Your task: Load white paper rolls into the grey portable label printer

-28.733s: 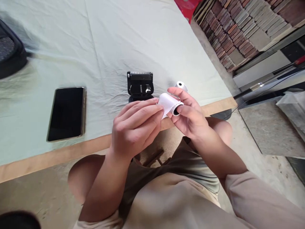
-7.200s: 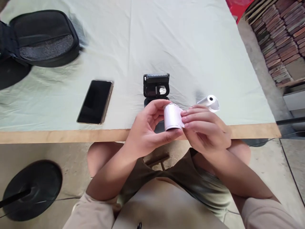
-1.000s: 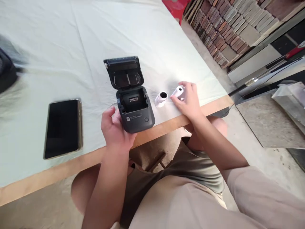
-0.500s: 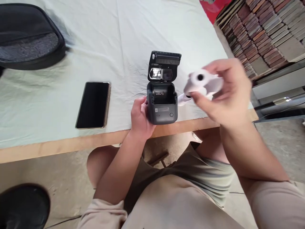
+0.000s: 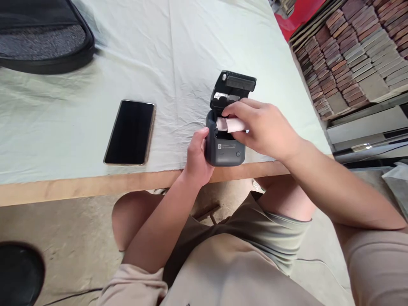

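Right hand [image 5: 266, 127] has carried the white paper roll [image 5: 232, 124] from beside the dark grey box-shaped printer [image 5: 225, 144] into its open bay, fingers pinching it. Left hand [image 5: 196, 156] clasps the printer's side; seat the roll square, loose end toward the black hinged lid [image 5: 235, 87].

A single head-worn camera looks forward and steeply down from above the seated person's lap, close enough that the thighs and both forearms fill the near half of the frame. It faces across the wooden-edged bench covered with a pale green cloth [image 5: 178, 46], whose near edge runs across the middle. At far right the view takes in a stack of reddish bricks [image 5: 344, 51]; at far left, a black zipped fabric case [image 5: 41, 38].
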Demonstrator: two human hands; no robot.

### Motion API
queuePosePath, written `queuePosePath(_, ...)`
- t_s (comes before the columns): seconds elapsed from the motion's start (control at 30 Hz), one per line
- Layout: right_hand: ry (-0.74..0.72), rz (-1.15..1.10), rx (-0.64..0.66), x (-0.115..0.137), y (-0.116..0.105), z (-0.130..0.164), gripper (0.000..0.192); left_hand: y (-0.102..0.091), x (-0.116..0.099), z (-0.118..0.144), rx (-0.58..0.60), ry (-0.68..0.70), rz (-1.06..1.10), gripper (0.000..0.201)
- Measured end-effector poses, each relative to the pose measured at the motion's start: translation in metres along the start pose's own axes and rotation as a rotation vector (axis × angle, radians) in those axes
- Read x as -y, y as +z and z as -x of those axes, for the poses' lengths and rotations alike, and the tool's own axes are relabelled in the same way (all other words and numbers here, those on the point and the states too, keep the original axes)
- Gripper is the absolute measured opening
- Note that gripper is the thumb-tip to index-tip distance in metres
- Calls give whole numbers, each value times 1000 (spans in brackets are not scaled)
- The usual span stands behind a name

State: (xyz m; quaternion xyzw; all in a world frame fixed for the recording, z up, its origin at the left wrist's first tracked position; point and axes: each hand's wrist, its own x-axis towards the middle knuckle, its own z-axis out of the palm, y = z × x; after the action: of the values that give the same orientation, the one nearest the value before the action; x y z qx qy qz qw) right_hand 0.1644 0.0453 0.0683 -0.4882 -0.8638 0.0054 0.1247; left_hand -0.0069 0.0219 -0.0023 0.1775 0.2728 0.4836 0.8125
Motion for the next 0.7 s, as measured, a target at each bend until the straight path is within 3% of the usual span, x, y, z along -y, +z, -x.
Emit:
queuePosePath(0.1, 21, 24, -24, 0, -2, -1, 27, -1, 0, -1, 3, -12, 14, 37)
queuePosePath(0.2, -30, 35, -149, 5, -1, 5, 15, -2, -1, 0, 25, -18, 24, 38)
queuePosePath(0.3, -101, -4, -240, 16, 9, 18, 21, -3, -2, 2, 9, -17, 26, 38)
queuePosePath(0.43, -126, -129, -249, 25, 18, 34, 22, -2, -2, 3, -45, 5, 12, 36)
queuePosePath(0.5, -84, -231, -277, 21, 14, 34, 22, -3, -2, 4, -37, 8, -27, 37)
queuePosePath(0.6, 63, -313, -423, 1, 3, 14, 14, -4, 1, 2, -43, 19, -84, 43)
queuePosePath(0.63, 120, -332, -465, -7, 1, 4, 21, -5, 1, 2, -45, 24, -96, 45)
queuePosePath(0.7, 187, -456, -390, -23, 1, -15, 42, -6, 2, 0, -53, 25, -112, 48)
